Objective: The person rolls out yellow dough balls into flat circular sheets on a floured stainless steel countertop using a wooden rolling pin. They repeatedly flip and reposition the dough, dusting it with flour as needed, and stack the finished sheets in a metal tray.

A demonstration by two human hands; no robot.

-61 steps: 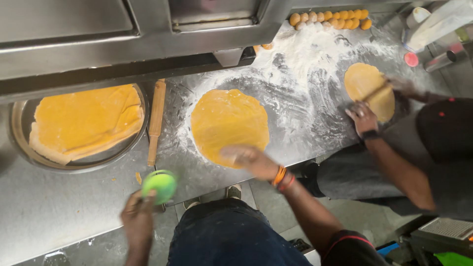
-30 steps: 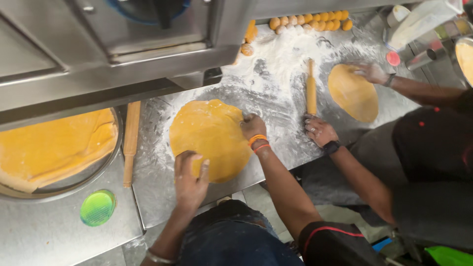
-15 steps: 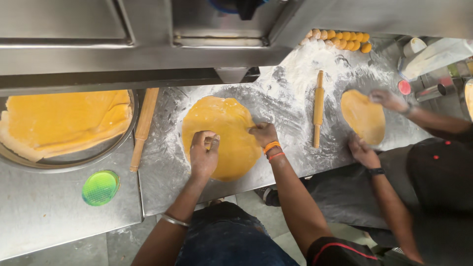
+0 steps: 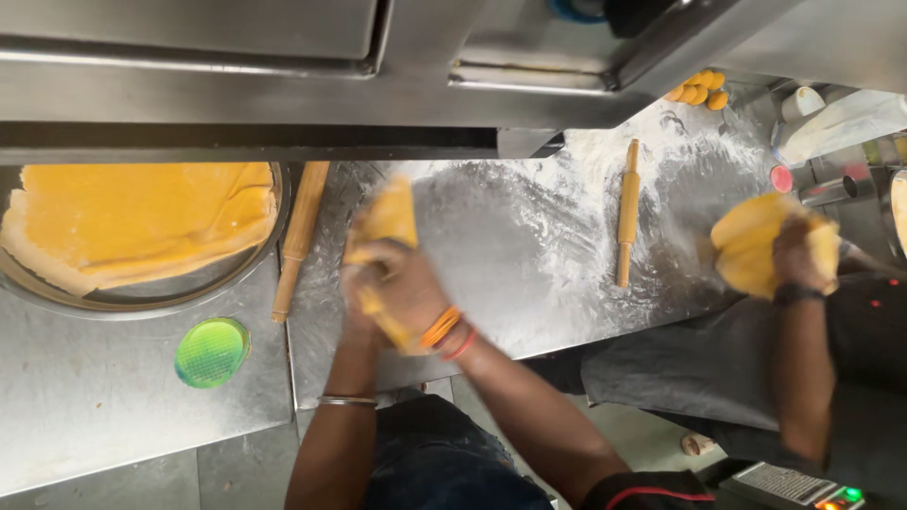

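Both my hands hold a thin yellow dough sheet (image 4: pixel 387 222), lifted off the floured steel table (image 4: pixel 529 246) and hanging blurred in the air. My right hand (image 4: pixel 411 288), with orange bangles on the wrist, grips the sheet in front. My left hand (image 4: pixel 354 283), a metal bangle on its wrist, is partly hidden behind the right hand and the dough. A wooden rolling pin (image 4: pixel 300 236) lies just left of my hands.
A round metal tray (image 4: pixel 142 300) at left holds stacked yellow dough sheets (image 4: pixel 142 222). A green round lid (image 4: pixel 212 352) lies below it. At right, a co-worker's hand (image 4: pixel 798 255) lifts another dough sheet; a second rolling pin (image 4: pixel 627 210) and dough balls (image 4: pixel 699 90) lie beyond.
The dough sheet lay flat under my hands half a second ago; now both hands have lifted it off the table. The co-worker has also raised a dough sheet.
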